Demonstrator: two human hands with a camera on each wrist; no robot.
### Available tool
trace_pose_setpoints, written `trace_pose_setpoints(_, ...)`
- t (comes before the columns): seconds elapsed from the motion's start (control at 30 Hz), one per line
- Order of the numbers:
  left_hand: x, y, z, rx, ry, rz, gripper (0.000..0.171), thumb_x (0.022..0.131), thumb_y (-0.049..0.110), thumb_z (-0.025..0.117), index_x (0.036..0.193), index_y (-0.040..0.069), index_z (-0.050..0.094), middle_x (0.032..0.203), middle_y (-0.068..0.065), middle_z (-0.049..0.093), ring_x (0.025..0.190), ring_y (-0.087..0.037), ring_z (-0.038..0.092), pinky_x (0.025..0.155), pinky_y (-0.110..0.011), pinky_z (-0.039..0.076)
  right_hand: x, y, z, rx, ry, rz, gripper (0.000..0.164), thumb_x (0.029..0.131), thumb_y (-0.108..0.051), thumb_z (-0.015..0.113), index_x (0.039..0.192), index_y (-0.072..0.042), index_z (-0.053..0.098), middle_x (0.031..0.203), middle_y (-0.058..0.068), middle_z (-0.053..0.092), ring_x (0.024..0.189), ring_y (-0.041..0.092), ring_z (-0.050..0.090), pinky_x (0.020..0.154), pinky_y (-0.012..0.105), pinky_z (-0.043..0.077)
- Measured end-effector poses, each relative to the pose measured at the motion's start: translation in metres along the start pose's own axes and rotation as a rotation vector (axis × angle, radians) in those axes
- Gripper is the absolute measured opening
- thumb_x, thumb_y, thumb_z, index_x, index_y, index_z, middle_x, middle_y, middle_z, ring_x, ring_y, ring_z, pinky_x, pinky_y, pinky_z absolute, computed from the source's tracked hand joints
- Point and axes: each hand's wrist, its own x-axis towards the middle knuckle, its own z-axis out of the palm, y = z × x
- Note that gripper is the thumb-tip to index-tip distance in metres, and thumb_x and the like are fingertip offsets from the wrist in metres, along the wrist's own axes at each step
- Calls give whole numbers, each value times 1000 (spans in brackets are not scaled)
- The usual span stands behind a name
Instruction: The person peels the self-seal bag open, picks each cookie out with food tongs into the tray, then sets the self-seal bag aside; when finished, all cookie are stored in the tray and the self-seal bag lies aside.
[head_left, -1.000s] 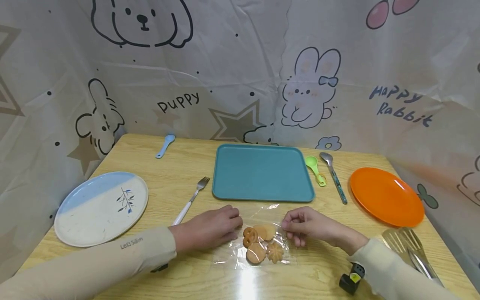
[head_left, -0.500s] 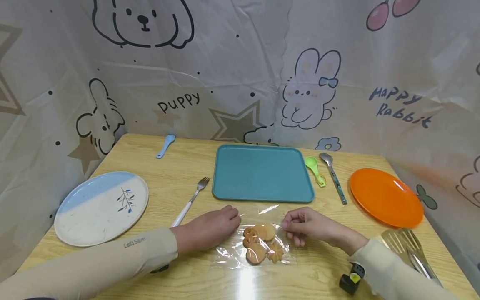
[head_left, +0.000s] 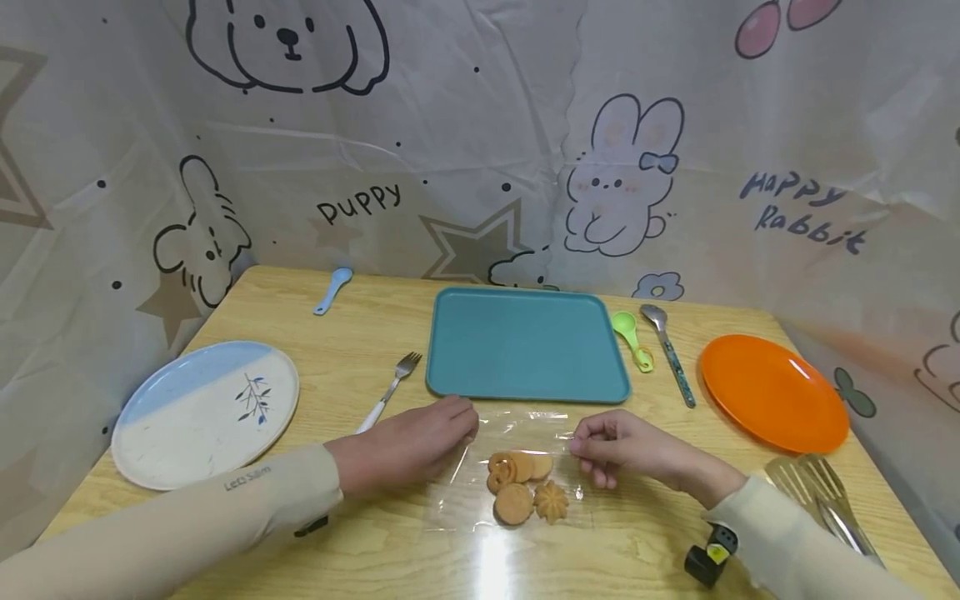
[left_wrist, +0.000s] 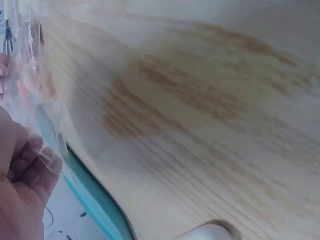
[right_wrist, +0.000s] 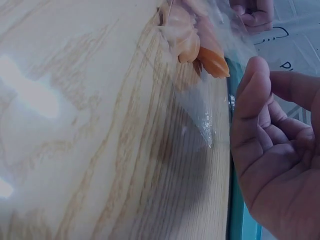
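A clear plastic bag (head_left: 457, 500) with several cookies (head_left: 513, 504) inside is spread between my hands, near the table's front. My left hand (head_left: 420, 442) grips its upper left side; in the left wrist view the film (left_wrist: 47, 160) passes over the curled fingers. My right hand (head_left: 630, 446) pinches the bag's right edge between thumb and index finger, with the other fingers curled in. In the right wrist view the bag's lower corner (right_wrist: 202, 132) hangs beside the right hand, and cookies (right_wrist: 212, 60) show through the plastic.
Behind the bag lies a teal tray (head_left: 525, 346). A white-handled fork (head_left: 393, 387) and a patterned plate (head_left: 187, 425) are left. Right are a green spoon (head_left: 626, 329), a metal spoon (head_left: 671, 358), an orange plate (head_left: 772, 392) and large metal serving utensils (head_left: 825, 500). A blue spoon (head_left: 332, 292) lies far back.
My left hand has moved slightly away from me and leftward, close to the tray's front edge. The bag's upper part has stretched flatter and wider. My right hand has barely shifted.
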Motion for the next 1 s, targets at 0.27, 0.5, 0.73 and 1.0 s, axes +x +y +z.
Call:
trace_pose_setpoints(0.27, -2, -3, -4, -74, -39, -17, 13, 105, 19, 38, 105, 16, 51, 95, 7, 48, 88, -6, 43, 77, -20, 45, -1, -1, 0, 7, -6, -22, 39, 99, -22, 56, 106, 16, 53, 81, 4, 65, 59, 4, 58, 55, 20, 51)
trace_pose_setpoints(0.5, -3, -3, -2, -82, -24, -31, 11, 105, 19, 39, 103, 16, 50, 93, 7, 47, 86, -6, 43, 76, -20, 45, -22, -3, -5, -109, 69, -2, 37, 100, -28, 53, 110, 7, 59, 80, 8, 63, 62, 9, 61, 58, 29, 55)
trace_pose_setpoints(0.73, -4, -2, -1, -80, 2, -55, 8, 104, 18, 42, 101, 16, 49, 93, 6, 47, 85, -5, 43, 75, -20, 46, -93, 6, -34, -404, 360, 35, 32, 101, -30, 51, 104, 1, 60, 76, 7, 60, 62, 15, 58, 52, 30, 50)
trace_pose_setpoints(1.0, -1, -3, 1, -82, 7, -52, 10, 104, 20, 41, 102, 16, 49, 93, 7, 47, 84, -4, 43, 74, -19, 47, -179, 58, -65, -938, 670, 437, 48, 95, -49, 55, 84, -3, 51, 68, 1, 48, 58, 9, 41, 53, 25, 34)
